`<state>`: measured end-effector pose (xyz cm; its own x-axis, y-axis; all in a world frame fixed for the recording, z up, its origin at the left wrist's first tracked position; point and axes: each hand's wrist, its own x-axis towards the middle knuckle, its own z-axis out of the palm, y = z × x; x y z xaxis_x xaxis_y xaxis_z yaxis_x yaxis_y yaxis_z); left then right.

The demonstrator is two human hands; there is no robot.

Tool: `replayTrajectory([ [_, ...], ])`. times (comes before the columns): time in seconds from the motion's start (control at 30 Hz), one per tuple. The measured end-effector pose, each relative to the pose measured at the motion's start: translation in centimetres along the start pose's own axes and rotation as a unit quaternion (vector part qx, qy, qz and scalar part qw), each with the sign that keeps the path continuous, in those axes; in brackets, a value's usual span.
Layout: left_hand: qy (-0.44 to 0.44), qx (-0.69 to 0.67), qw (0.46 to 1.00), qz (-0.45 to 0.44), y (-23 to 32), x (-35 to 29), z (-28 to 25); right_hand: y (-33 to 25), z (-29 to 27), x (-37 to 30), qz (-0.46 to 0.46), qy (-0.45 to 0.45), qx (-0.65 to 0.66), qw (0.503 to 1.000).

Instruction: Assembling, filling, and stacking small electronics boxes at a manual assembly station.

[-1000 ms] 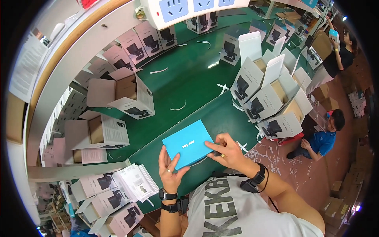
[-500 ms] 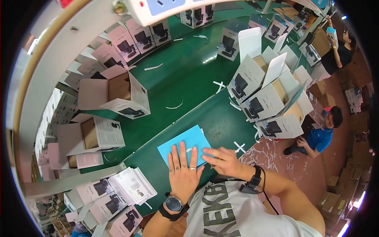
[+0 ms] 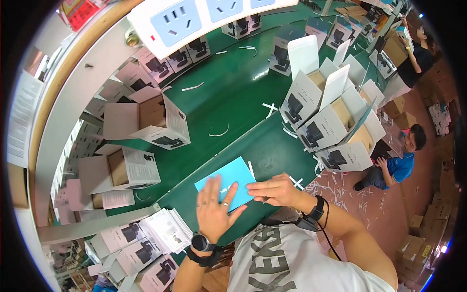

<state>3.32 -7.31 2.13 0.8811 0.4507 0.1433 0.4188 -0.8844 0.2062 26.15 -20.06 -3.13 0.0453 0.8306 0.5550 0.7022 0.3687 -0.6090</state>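
Note:
A flat blue card, perhaps a folder or booklet with small white print, lies at a slant on the green table before me. Over its left part is my left hand, open, with fingers stretched out and their tips slightly blurred. My right hand pinches the card's right edge between thumb and fingers; the thumb is mostly hidden beneath. A thin white strip shows just past the card's upper right side.
Open white boxes stand to the right, and more open boxes to the left. A stack of white leaflets sits at lower left. A power strip hangs overhead. A person in blue sits at right.
My left hand has slid left and toward me across the card, showing more of its blue face. My right hand remains at the right edge. The view has shifted slightly.

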Motion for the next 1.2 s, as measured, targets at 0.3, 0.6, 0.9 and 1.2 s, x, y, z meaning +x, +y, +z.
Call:
replayTrajectory([
  [0.3, -0.035, -0.036, 0.998, 0.037, -3.4, 1.2, -3.4, 1.0, 0.0, 0.2, 0.035, 0.009, 0.132, 0.991],
  [0.6, 0.023, -0.075, 0.995, 0.061, -1.8, 6.2, -2.4, 3.0, -0.9, -0.4, 0.111, 0.184, 0.151, 0.965],
  [0.9, 0.124, 0.125, 0.984, -0.033, -1.0, 32.0, 5.1, 3.8, -6.8, -14.5, 0.544, 0.157, 0.292, 0.771],
  [1.2, -0.036, 0.01, 0.991, -0.131, -3.5, 37.8, 1.7, 2.4, -3.4, -20.7, 0.614, 0.219, 0.496, 0.573],
])
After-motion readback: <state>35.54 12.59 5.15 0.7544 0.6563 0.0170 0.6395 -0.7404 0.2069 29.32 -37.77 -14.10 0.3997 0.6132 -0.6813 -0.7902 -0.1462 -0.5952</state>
